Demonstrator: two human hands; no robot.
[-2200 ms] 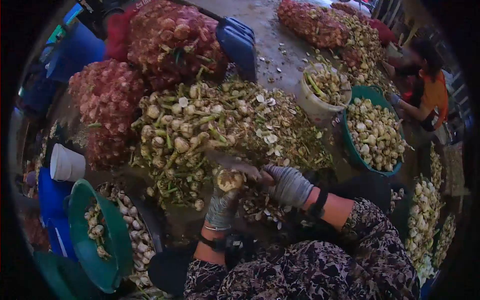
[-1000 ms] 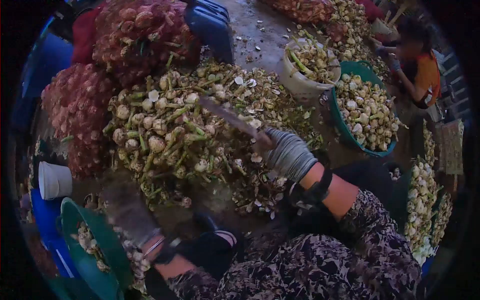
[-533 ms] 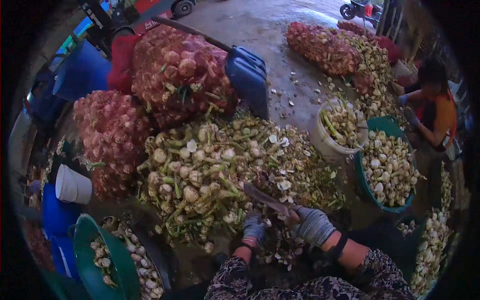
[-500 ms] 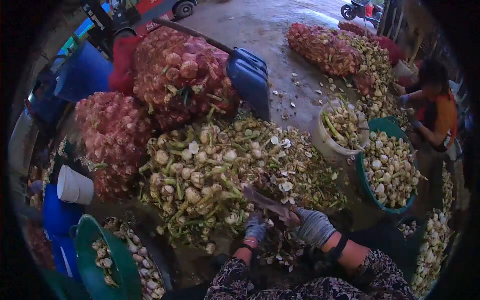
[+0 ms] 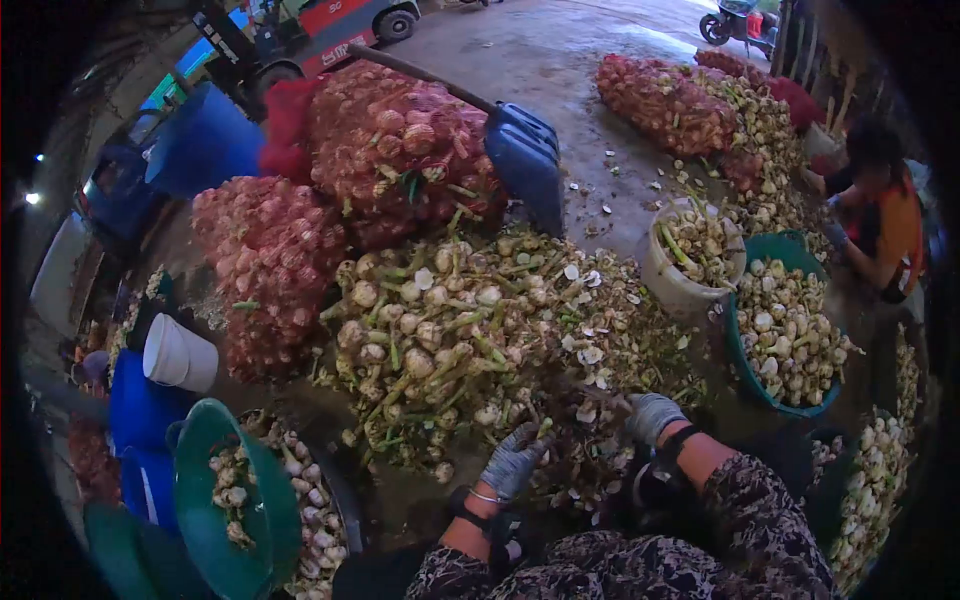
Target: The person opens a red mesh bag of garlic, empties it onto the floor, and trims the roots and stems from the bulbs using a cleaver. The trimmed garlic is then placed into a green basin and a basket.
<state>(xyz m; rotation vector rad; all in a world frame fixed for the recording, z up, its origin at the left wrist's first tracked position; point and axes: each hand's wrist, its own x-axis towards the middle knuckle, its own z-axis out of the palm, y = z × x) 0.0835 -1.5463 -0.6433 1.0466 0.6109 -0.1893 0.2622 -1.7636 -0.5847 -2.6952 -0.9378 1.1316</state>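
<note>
My left hand, in a grey glove, is closed around a garlic stem whose pale green end sticks out beyond the fingers. To its right, my gloved right hand is wrapped round the handle of a knife; its dull, brownish blade is hard to make out against the scraps. The hands are apart, above dark peelings on the ground. Just beyond them spreads a heap of garlic bulbs with green stems and loose white skins.
Red net sacks of garlic stand behind the heap, with a blue shovel against them. A white bucket and a green tub stand right, near a seated person. Another green tub is at left.
My hands have moved apart, and the knife blade no longer lies across above my left hand. A green-ended stem now shows in my left hand. The whole view has shifted slightly left.
</note>
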